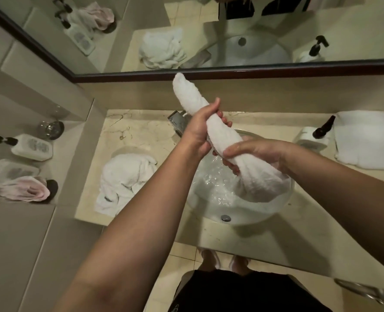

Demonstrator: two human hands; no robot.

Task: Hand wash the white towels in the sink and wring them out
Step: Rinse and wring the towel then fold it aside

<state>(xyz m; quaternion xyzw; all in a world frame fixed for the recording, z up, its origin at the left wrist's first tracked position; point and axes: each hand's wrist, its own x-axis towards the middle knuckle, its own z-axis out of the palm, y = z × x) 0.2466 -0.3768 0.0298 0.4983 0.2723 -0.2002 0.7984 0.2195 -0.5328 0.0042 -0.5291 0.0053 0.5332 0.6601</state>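
Sink (288, 199) mid-counter — heaped towels (123, 176) left of it, folded towel (366, 140) right.

- We see a white towel (222, 140) twisted into a thick roll, slanting above the sink (218, 212), its lower end over the water.
- More white towels: a crumpled heap (123, 179) left of the sink, a folded one (366, 140) at right.

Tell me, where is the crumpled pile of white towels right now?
In the head view, the crumpled pile of white towels lies on the marble counter left of the sink, below the faucet.
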